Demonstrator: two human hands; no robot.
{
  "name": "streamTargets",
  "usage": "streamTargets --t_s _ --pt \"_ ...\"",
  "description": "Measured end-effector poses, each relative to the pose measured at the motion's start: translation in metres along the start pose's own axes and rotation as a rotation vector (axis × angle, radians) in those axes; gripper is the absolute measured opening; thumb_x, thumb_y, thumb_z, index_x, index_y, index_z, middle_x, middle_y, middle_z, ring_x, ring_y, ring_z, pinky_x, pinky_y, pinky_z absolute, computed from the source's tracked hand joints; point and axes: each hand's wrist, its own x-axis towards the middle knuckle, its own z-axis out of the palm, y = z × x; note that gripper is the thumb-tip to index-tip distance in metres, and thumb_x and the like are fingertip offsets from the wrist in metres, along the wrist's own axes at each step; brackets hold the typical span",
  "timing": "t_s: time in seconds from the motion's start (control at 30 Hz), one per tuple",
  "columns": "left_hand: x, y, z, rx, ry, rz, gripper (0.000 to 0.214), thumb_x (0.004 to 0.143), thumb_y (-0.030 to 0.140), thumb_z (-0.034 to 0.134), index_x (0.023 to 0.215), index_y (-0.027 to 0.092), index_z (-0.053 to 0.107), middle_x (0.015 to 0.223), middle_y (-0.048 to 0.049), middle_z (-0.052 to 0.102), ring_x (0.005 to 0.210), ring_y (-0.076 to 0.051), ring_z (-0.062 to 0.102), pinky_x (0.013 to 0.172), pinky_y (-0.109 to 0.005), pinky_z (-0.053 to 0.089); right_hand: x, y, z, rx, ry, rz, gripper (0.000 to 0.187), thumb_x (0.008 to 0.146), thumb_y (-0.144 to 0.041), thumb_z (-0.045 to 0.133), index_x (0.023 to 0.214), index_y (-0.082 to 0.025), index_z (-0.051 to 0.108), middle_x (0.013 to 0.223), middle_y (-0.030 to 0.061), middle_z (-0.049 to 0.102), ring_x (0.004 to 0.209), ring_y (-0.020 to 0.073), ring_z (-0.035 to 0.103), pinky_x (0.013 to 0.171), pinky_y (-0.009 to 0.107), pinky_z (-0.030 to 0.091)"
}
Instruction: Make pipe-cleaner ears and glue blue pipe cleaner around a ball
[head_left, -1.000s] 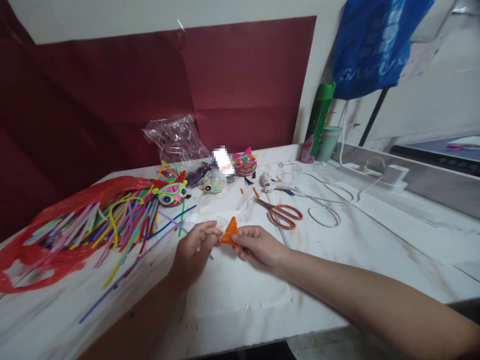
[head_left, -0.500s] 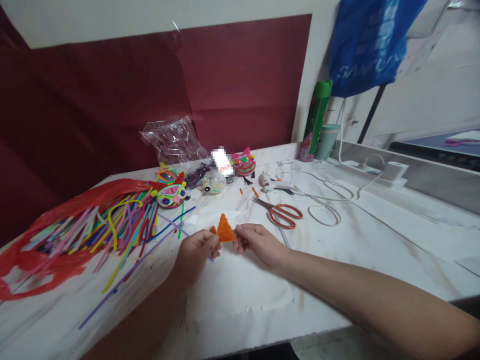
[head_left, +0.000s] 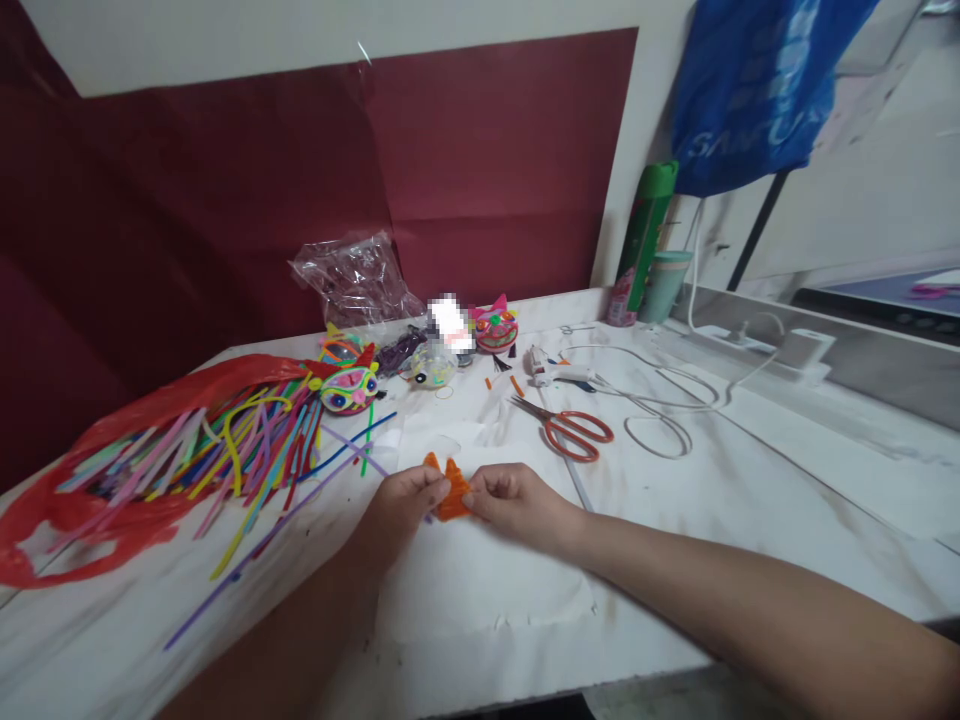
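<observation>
An orange triangle of bent pipe cleaner (head_left: 454,495) is held up between my two hands, above a white sheet of paper (head_left: 480,590). My left hand (head_left: 415,497) pinches its left side, where a second orange point sticks up above the fingers. On the other side, my right hand (head_left: 510,500) grips the right edge between thumb and fingers. The lower part of the piece is partly covered by fingertips. Orange-handled scissors (head_left: 574,430) lie beyond my right hand, blades spread a little.
Many coloured pipe cleaners (head_left: 247,440) lie on a red plastic bag (head_left: 135,425) at left. Decorated animal faces (head_left: 349,388) stand toward the back. A white glue gun (head_left: 551,370) with its cord lies behind the scissors. A spray can (head_left: 643,245) and green cup (head_left: 666,285) stand back right.
Both hands have come slightly lower and nearer with the orange piece. My right hand has closed more firmly on its right edge, and the piece looks tilted or bent.
</observation>
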Motion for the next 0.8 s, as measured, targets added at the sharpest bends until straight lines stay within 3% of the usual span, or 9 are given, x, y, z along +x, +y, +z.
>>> streamTargets --t_s 0.2,0.27,0.37,0.47,0.53,0.63,0.8 --pt "-0.002 0.006 0.002 0.030 0.078 0.046 0.024 0.069 0.039 0.064 0.061 0.017 0.058 0.053 0.0038 0.049 0.051 -0.010 0.043 0.052 -0.023 0.035 0.001 -0.003 -0.002 -0.048 -0.028 -0.011 0.034 0.072 -0.048 0.064 0.066 -0.016 0.055 0.053 -0.0066 0.041 0.047 0.0063 0.030 0.045 0.022 0.022" --pt "-0.001 0.014 -0.002 0.066 0.183 0.106 0.022 0.066 0.038 0.066 0.068 0.016 0.063 0.055 0.0023 0.054 0.054 -0.012 0.048 0.054 -0.024 0.038 0.004 -0.010 -0.008 -0.039 0.093 -0.044 0.034 0.071 -0.049 0.064 0.065 -0.017 0.054 0.054 -0.0059 0.043 0.049 0.0069 0.033 0.046 0.022 0.025" --pt "0.005 0.022 -0.017 0.078 0.451 0.261 0.026 0.070 0.038 0.065 0.085 0.016 0.067 0.063 0.0008 0.060 0.062 -0.014 0.054 0.062 -0.025 0.043 0.011 -0.023 -0.024 -0.090 0.320 -0.065 0.033 0.069 -0.048 0.066 0.063 -0.017 0.055 0.054 -0.0053 0.046 0.050 0.0083 0.038 0.048 0.022 0.029" --pt "0.015 0.018 -0.035 0.168 0.622 0.308 0.024 0.073 0.037 0.061 0.084 0.017 0.065 0.066 0.0006 0.061 0.064 -0.014 0.055 0.062 -0.025 0.043 0.017 -0.027 -0.039 -0.178 0.371 -0.002 0.031 0.069 -0.044 0.066 0.058 -0.018 0.052 0.050 -0.0069 0.042 0.046 0.0074 0.034 0.046 0.023 0.026" --pt "0.022 0.009 -0.043 0.362 0.590 0.283 0.022 0.074 0.035 0.057 0.084 0.017 0.065 0.070 -0.0011 0.064 0.066 -0.016 0.058 0.063 -0.026 0.045 0.021 -0.022 -0.045 -0.230 0.340 0.024 0.027 0.071 -0.039 0.066 0.058 -0.018 0.053 0.051 -0.0066 0.043 0.046 0.0073 0.034 0.046 0.023 0.026" --pt "0.029 -0.007 -0.043 0.705 0.438 0.309 0.021 0.076 0.032 0.053 0.084 0.018 0.066 0.081 -0.0045 0.069 0.078 -0.021 0.062 0.073 -0.032 0.048 0.025 -0.010 -0.048 -0.364 0.306 0.057 0.011 0.070 -0.028 0.066 0.071 -0.017 0.062 0.057 -0.0041 0.052 0.050 0.0090 0.041 0.048 0.023 0.029" --pt "0.029 -0.021 -0.029 0.903 0.255 0.369 0.027 0.067 0.024 0.064 0.093 0.021 0.069 0.099 -0.0071 0.071 0.099 -0.028 0.060 0.089 -0.039 0.044 0.025 -0.003 -0.048 -0.650 0.283 0.064 0.008 0.071 -0.024 0.065 0.077 -0.018 0.066 0.058 -0.0023 0.057 0.052 0.0108 0.045 0.049 0.022 0.030"
